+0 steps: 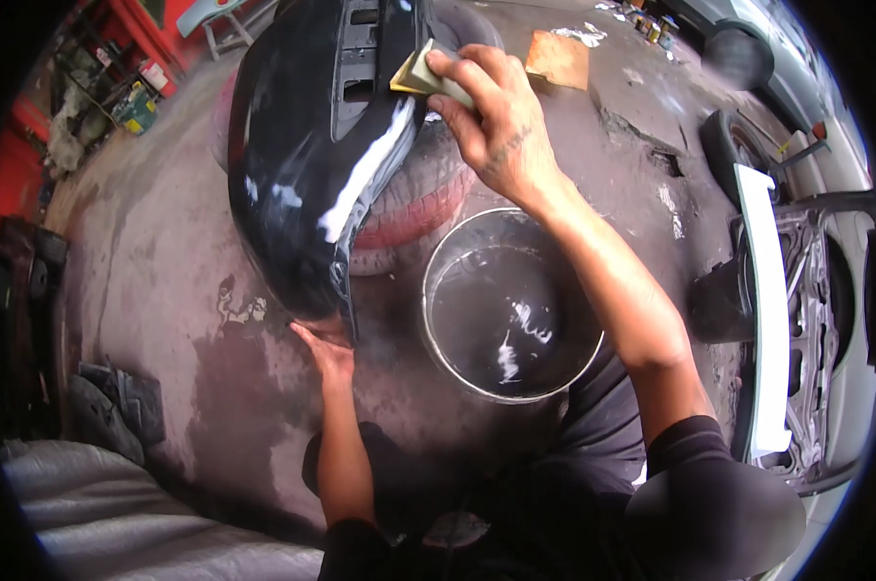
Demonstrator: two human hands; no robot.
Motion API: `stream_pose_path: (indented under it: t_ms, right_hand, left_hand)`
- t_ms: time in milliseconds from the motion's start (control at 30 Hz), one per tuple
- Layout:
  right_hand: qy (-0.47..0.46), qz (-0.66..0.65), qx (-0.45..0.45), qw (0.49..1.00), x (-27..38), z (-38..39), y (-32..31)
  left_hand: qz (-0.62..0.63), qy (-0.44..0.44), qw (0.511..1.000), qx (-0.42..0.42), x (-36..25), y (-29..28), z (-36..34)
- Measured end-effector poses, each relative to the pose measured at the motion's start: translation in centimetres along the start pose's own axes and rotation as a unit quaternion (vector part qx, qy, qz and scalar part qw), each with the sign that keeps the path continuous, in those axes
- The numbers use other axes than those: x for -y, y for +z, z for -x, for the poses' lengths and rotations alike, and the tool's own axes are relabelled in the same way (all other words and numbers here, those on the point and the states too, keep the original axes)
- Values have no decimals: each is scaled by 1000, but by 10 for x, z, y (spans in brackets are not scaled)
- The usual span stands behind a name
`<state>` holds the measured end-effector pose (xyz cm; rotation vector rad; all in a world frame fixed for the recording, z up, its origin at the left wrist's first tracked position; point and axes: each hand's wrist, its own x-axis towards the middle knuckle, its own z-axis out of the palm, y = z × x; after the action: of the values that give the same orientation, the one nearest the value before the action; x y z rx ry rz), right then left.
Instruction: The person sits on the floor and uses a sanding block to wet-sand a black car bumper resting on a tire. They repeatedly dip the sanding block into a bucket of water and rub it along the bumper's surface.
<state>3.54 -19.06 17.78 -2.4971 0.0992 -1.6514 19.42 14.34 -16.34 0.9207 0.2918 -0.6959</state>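
A black car bumper (292, 145) with white filler patches lies across a tyre painted partly red (414, 208). My right hand (496, 116) pinches a pale sanding block (436, 73) with yellowish sandpaper under it, on or just above the bumper's right edge, past the long white patch (365, 179). My left hand (326, 344) grips the bumper's near end from below, its fingers partly hidden behind it. A round metal bucket of dark water (428, 310) stands right of the bumper, below my right forearm.
An orange-brown square sheet (558, 60) lies on the floor beyond my right hand. A loose wheel (738, 160), a long white panel (769, 310) and a car body part (815, 358) stand at the right. A grey cover (138, 513) lies at the near left.
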Motion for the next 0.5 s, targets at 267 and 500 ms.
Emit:
stream_pose_path:
  t_ms: [267, 500]
  right_hand:
    - [-43, 19, 34, 998, 1, 5, -9]
    - [-52, 13, 78, 996, 22, 15, -13]
  left_hand:
    - [-23, 4, 999, 23, 1, -4, -6]
    - [-14, 27, 999, 23, -6, -14, -6]
